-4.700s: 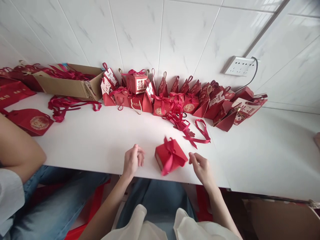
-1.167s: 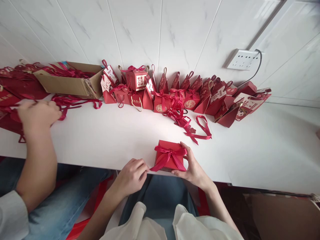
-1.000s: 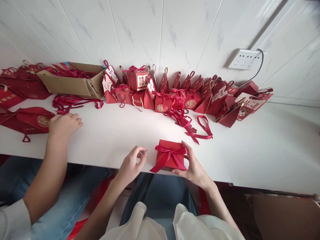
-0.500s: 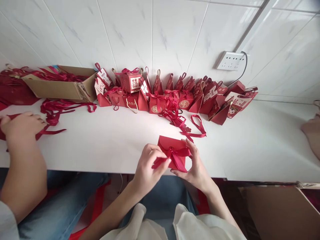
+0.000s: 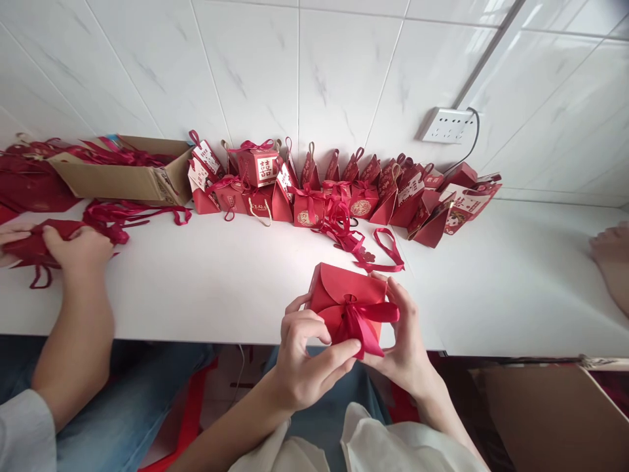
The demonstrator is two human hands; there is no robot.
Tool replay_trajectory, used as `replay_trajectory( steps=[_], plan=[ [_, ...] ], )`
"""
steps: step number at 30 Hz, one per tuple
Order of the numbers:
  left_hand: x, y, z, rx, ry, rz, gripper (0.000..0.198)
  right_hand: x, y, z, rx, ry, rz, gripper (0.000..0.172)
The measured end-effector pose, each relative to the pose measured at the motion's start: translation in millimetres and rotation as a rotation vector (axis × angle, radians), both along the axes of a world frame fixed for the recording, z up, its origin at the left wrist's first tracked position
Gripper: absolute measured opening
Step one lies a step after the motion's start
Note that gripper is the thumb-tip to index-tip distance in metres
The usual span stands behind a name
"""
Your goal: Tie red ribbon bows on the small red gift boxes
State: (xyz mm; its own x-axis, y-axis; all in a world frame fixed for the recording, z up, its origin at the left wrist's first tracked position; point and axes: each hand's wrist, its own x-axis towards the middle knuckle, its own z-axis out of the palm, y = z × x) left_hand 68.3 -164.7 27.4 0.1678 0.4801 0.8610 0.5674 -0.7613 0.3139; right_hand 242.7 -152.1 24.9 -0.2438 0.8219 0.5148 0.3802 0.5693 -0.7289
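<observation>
Between my two hands is a small red gift box (image 5: 334, 285) with curved interlocking flaps, tilted toward me above the front edge of the table. A dark red ribbon bow (image 5: 363, 321) sits on its face, its loop and tails spreading to the right and downward. My left hand (image 5: 307, 351) holds the box's left side, fingers behind it, with thumb and a finger on the ribbon's lower part. My right hand (image 5: 403, 331) grips the box along its right side, thumb below and fingers above. The back of the box is hidden.
Several finished-looking red boxes (image 5: 309, 206) line the wall. Loose ribbons (image 5: 390, 252) lie in front of them. A cardboard box (image 5: 113, 180) of ribbons stands at left. There a co-worker's hands (image 5: 83, 252) hold another red box (image 5: 59, 233). A person's hand (image 5: 612, 249) rests at far right.
My hands have raised and tilted the gift box, which now looks larger. My left hand has shifted from the ribbon's left tail to the box's left side. The co-worker has lifted a red box.
</observation>
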Motion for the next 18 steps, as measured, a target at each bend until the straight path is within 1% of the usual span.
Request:
replay_trajectory(
  steps=[4, 11, 14, 16, 18],
  plan=[
    [-0.8, -2.2, 3.0, 0.003, -0.027, -0.026, 0.012, 1.8, -5.1, 2.9, 0.025, -0.020, -0.026, 0.088],
    [-5.6, -10.2, 10.3, 0.012, -0.050, -0.113, 0.012, 3.4, -14.9, 8.8, 0.071, -0.013, -0.038, 0.088],
    [-9.3, -11.5, 13.9, -0.005, -0.158, -0.146, 0.008, 2.6, -18.9, 11.0, 0.101, -0.020, -0.035, 0.089],
    [-14.3, -7.0, 14.1, -0.113, -0.322, -0.139, 0.006, 2.0, -21.9, 11.9, 0.091, -0.037, -0.053, 0.092],
    [-21.2, 3.2, 10.9, -0.360, -0.516, -0.114, 0.012, 1.8, -25.3, 12.6, 0.063, -0.065, -0.102, 0.095]
  ],
)
